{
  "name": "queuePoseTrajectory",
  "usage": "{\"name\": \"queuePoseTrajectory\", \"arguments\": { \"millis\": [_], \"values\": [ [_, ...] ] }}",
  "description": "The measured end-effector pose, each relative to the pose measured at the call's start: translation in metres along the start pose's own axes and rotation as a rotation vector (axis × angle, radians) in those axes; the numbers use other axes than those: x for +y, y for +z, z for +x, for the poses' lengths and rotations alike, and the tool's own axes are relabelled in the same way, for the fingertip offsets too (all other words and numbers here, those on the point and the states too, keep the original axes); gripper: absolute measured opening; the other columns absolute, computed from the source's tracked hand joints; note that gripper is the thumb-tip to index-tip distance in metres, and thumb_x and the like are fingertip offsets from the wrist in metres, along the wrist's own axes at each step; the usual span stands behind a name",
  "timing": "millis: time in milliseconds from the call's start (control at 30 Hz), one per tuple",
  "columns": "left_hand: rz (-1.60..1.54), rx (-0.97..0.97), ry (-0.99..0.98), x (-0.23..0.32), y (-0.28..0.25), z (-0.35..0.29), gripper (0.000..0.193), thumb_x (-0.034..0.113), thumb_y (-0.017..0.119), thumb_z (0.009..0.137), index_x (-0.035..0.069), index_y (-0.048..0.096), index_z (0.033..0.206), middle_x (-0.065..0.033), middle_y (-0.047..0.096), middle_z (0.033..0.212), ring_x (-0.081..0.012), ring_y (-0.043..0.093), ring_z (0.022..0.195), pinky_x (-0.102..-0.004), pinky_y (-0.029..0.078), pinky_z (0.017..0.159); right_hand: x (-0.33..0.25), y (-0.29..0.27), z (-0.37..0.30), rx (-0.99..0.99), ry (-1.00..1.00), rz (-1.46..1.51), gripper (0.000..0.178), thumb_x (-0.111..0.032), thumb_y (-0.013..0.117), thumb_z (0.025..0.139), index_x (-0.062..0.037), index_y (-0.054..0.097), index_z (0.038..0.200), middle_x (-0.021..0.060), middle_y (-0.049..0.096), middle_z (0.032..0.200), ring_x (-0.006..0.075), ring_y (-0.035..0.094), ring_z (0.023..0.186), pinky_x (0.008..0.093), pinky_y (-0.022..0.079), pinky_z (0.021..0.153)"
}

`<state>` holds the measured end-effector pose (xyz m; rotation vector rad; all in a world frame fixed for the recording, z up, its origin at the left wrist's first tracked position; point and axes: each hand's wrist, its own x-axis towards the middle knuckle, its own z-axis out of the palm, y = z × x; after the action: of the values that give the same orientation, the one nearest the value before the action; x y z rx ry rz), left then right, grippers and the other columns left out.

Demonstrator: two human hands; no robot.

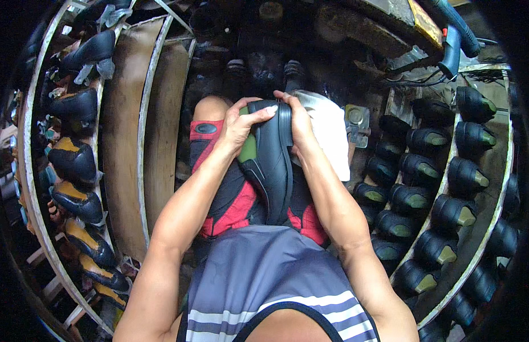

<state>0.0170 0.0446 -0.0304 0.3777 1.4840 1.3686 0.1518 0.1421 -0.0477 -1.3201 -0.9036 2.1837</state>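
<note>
Black shoe [270, 165]: being held between the left hand [237, 126] and right hand [300, 125], lying about equally near each, running lengthwise from the heel between them back to the toe by the torso [264, 253]; gripping the upper beside a green insert [249, 149] with the left, laying its thumb over the heel; bracing the sole side with the right, just beside a white sheet [331, 128]

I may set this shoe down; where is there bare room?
The wooden boards look bare, between the left-hand shoes and the person's legs. The right-hand rack is crowded with dark shoes, and the held shoe is over the legs.
</note>
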Motion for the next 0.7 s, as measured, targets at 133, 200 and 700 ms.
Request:
{"name": "queuePoseTrajectory", "arguments": {
  "millis": [133,200,700],
  "values": [
    [0.05,-0.021,-0.031,-0.009,-0.001,-0.003,0.057,0.031,0.091,0.084,0.003,0.072,0.13,-0.0074,0.074,0.117,-0.0178,0.069,0.107,-0.0317,0.052,0.101,0.009,0.0,-0.012,0.035,-0.09,0.004,0.08,-0.067,0.053,0.106,-0.005,0.056,0.156,0.0159,0.063,0.146,0.0219,0.064,0.125,0.0369,0.049,0.111],
    [0.047,-0.025,-0.031,-0.011,-0.002,-0.004,0.058,0.031,0.091,0.084,0.003,0.072,0.13,-0.0077,0.074,0.117,-0.0177,0.069,0.107,-0.0313,0.052,0.1,0.014,-0.002,-0.023,-0.049,-0.186,0.065,0.091,-0.071,0.048,0.106,-0.005,0.038,0.169,0.0197,0.05,0.159,0.0254,0.052,0.144,0.0394,0.035,0.125],
    [0.039,-0.011,0.018,-0.019,-0.004,-0.003,0.061,0.039,0.091,0.087,0.0,0.072,0.13,-0.0078,0.074,0.117,-0.0177,0.069,0.106,-0.031,0.052,0.101,0.024,-0.019,-0.064,-0.102,-0.278,-0.145,0.084,-0.058,0.044,0.11,0.0046,0.036,0.165,0.0247,0.054,0.154,0.0262,0.056,0.138,0.0371,0.038,0.12]
  ]
}}
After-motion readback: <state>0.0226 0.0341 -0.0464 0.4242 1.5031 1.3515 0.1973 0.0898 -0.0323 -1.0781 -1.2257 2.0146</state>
